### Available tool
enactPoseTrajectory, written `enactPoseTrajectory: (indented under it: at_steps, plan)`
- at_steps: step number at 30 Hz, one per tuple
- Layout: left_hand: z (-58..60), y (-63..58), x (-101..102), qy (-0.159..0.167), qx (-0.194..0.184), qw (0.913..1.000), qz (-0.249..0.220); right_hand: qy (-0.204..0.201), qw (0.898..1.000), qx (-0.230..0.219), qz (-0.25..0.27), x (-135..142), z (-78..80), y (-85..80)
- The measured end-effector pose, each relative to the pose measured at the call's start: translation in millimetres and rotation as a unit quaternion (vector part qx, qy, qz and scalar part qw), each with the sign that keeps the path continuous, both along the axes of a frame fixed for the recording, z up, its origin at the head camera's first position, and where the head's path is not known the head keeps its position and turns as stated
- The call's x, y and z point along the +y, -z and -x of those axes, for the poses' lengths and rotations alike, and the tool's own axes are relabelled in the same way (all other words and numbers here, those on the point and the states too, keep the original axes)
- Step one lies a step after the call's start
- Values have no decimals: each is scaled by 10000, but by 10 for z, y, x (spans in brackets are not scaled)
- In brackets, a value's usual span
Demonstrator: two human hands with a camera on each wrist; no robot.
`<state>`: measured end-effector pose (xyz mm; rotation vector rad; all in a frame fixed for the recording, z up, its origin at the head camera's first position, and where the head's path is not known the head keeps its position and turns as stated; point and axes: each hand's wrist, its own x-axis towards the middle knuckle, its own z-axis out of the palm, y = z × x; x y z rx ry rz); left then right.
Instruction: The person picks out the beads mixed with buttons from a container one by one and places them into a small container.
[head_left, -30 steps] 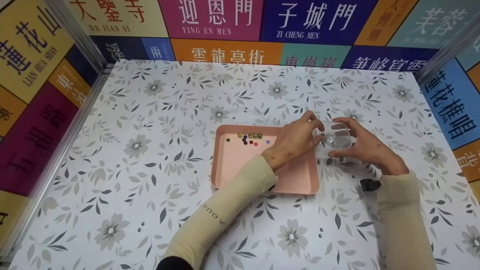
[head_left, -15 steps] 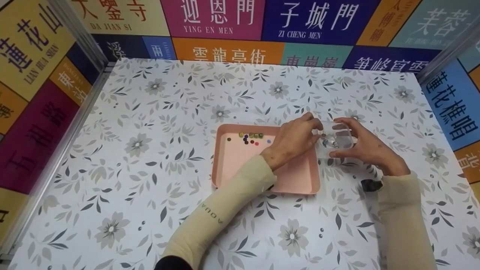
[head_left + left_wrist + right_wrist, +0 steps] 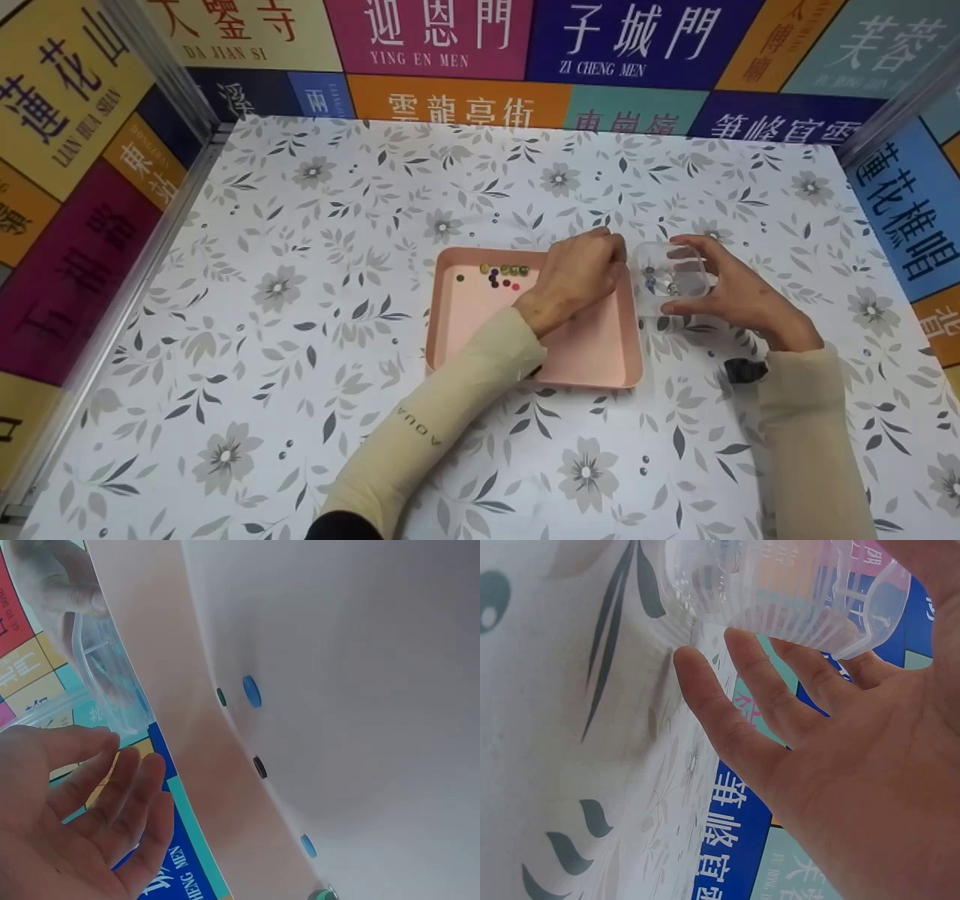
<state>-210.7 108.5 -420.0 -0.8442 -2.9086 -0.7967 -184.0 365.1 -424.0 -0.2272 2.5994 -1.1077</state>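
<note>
My left hand (image 3: 574, 281) hovers over the right part of a shallow pink tray (image 3: 600, 364). In the left wrist view the thumb and index tip of that hand (image 3: 90, 817) come together close to the tray wall; I cannot tell whether they hold something tiny. My right hand (image 3: 739, 296) grips a clear plastic box (image 3: 691, 283) just right of the tray, thumb in front and fingers behind. Several small pieces (image 3: 650, 280) lie inside the box. Small flat discs rest in the tray, among them a pink one (image 3: 516, 286), a dark green one (image 3: 460, 278) and a blue one (image 3: 252, 691).
Along the tray's back wall sits a row of yellow-green pieces (image 3: 514, 270). A floral sheet (image 3: 300, 390) covers the table. Panels with large lettering (image 3: 457, 45) border it at the back and sides. A black object (image 3: 745, 370) shows at the right wrist.
My left hand has drawn back leftward from the clear box to above the tray, its fingers drawn in. My right hand stays around the box.
</note>
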Motion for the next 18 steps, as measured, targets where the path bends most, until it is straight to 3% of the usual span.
enactPoseTrajectory:
  at_steps: [18]
  plan:
    - [-22,-87,-176,-118,-200,9996,134,134,9995,-280,-95,1,21,1]
